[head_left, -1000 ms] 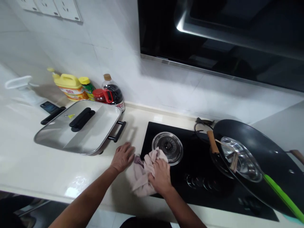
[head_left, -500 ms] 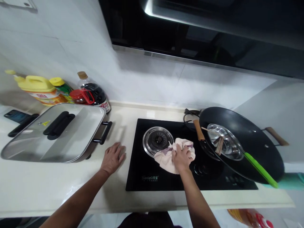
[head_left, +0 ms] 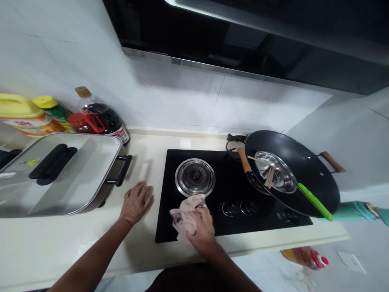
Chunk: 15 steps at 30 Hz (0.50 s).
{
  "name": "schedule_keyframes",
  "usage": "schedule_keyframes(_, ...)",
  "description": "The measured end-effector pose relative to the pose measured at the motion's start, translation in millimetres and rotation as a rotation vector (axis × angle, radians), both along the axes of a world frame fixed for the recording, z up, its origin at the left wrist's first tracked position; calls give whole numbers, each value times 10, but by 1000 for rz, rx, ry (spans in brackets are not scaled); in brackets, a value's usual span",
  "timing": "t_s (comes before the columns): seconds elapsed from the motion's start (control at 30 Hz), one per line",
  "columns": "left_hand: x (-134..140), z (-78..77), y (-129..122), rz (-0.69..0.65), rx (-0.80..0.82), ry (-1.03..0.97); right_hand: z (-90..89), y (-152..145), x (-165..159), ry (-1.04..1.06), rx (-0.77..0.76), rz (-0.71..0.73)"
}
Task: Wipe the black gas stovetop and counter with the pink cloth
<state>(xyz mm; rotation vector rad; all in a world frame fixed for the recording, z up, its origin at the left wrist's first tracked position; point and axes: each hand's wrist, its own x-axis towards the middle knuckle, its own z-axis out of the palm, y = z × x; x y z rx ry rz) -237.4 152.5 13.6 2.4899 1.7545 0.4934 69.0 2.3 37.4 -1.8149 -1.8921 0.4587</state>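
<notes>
My right hand (head_left: 202, 229) is closed over a bunched pinkish-white cloth (head_left: 185, 217) at the front left of the black glass gas stove (head_left: 225, 182). Behind the cloth lies the round metal burner (head_left: 195, 177). The stove's knobs (head_left: 239, 208) are to the right of that hand. My left hand (head_left: 134, 204) rests on the pale countertop (head_left: 133, 251) left of the stove, fingers spread and nothing in it. Just behind this hand is the black side handle of a lidded rectangular electric pan (head_left: 75, 174).
A large black wok (head_left: 322, 178) sits tilted over the stove's right side, holding a steel bowl (head_left: 288, 184) and a green-handled utensil (head_left: 314, 200). Bottles, including a dark sauce bottle (head_left: 105, 115), line the back wall. A range hood (head_left: 243, 44) hangs above.
My right hand has drawn the cloth left and toward the stove's front edge, uncovering the knobs. The left hand keeps its place on the countertop. The view has shifted slightly right.
</notes>
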Motion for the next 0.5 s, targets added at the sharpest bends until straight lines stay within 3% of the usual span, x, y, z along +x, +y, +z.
schedule_keyframes(0.1, -2, -4, 4, 7, 1, -2, 100, 177, -152, 154, 65, 95)
schedule_keyframes(0.27, -9, -16, 13, 9, 6, 26, 233, 400, 103, -40, -4, -152)
schedule_keyframes(0.37, -20, -24, 18, 9, 8, 30, 168, 292, 285, -181, -78, -220)
schedule_keyframes(0.5, -32, -38, 19, 12, 21, 16, 41, -69, 388, -214, -148, -117)
